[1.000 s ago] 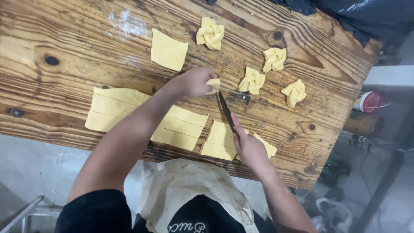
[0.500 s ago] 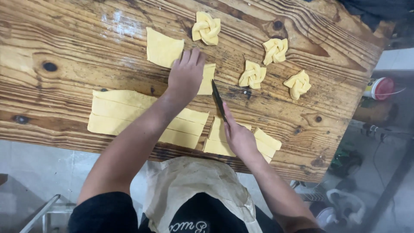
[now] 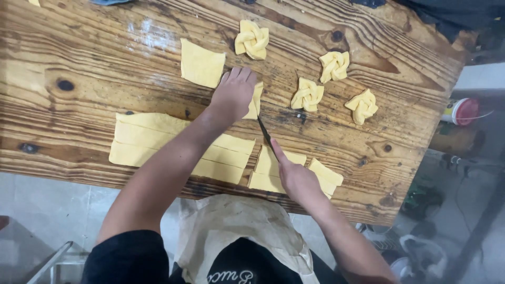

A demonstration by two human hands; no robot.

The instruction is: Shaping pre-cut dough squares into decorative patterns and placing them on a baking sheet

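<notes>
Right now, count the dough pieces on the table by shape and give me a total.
Folded pinwheel pieces: 4
Loose flat squares: 5, counting the one under the left hand
Large scored sheet: 1
Total: 10

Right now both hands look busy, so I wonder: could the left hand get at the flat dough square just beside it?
Probably yes. The left hand presses a dough piece right next to the flat square, with only bare table between them. It would have to let go first.
</notes>
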